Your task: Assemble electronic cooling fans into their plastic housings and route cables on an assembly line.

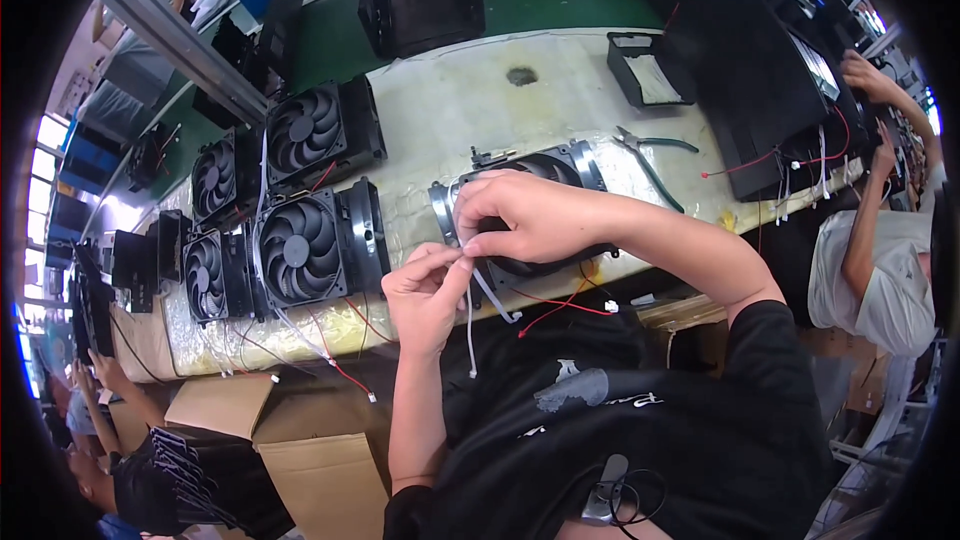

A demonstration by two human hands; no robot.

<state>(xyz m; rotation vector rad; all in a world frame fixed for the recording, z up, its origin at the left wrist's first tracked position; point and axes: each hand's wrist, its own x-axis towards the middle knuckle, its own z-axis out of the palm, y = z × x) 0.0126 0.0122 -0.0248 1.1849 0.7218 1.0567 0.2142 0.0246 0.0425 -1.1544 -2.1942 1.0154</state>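
Note:
Just in front of me, my left hand (425, 292) and my right hand (515, 222) meet with thumbs and fingertips pinched together. A thin grey-white cable (472, 340) hangs down from the pinch, its small end dangling below the bench edge. Another pale strand (498, 300) slants to the right beneath my right hand. Whether each hand grips the same strand is hidden by the fingers. Behind and under my right hand lies a black fan unit (566, 166), partly covered by my hand and forearm. Red and black wires with a white plug (611, 307) trail from its near side.
Several black fan units (298, 245) stand to the left. Green-handled pliers (650, 162) lie beyond my right forearm, near a black bin (622, 80). A big black case (745, 70) stands right; a black bracket (420, 15) sits at the back. Other people work on both sides.

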